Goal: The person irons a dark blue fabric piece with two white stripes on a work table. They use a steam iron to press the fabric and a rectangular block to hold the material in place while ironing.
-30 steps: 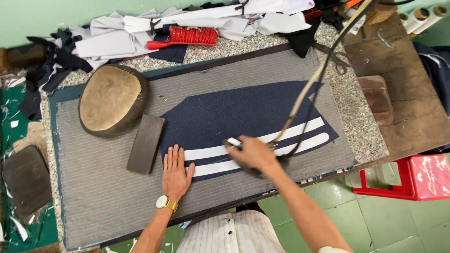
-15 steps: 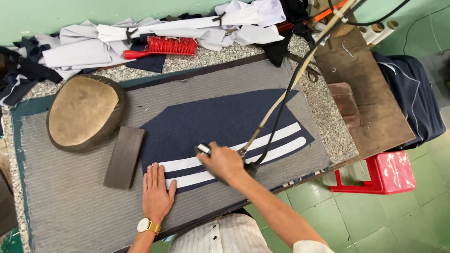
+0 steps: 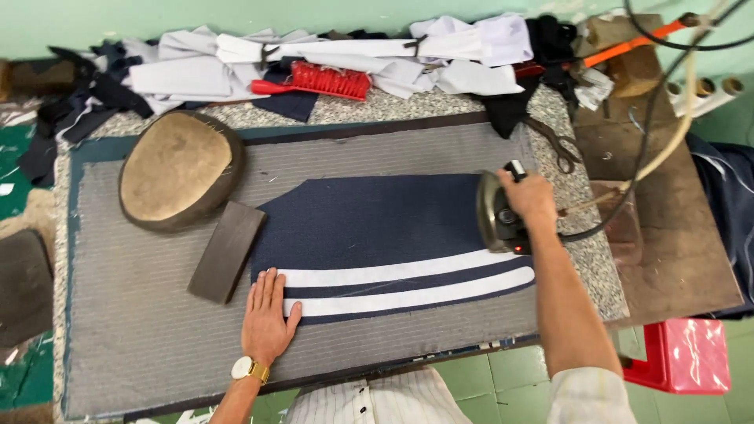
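Right hand (image 3: 528, 198): closed around handle of steam iron (image 3: 498, 213), at right end of navy fabric panel (image 3: 377, 224).
Left hand (image 3: 266, 316): flat, fingers spread, pinning panel's near-left corner beside white strips (image 3: 408, 285).
Panel lies centred on grey pressing mat (image 3: 149, 314).

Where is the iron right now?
The iron is in the person's right hand, tipped up at the right end of the navy cloth, just above the two white strips.

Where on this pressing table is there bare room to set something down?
Bare grey pad lies left of the left hand, below the dark block. A strip runs between the navy cloth and the pad's back edge. The back is crowded with fabric scraps and a red brush.
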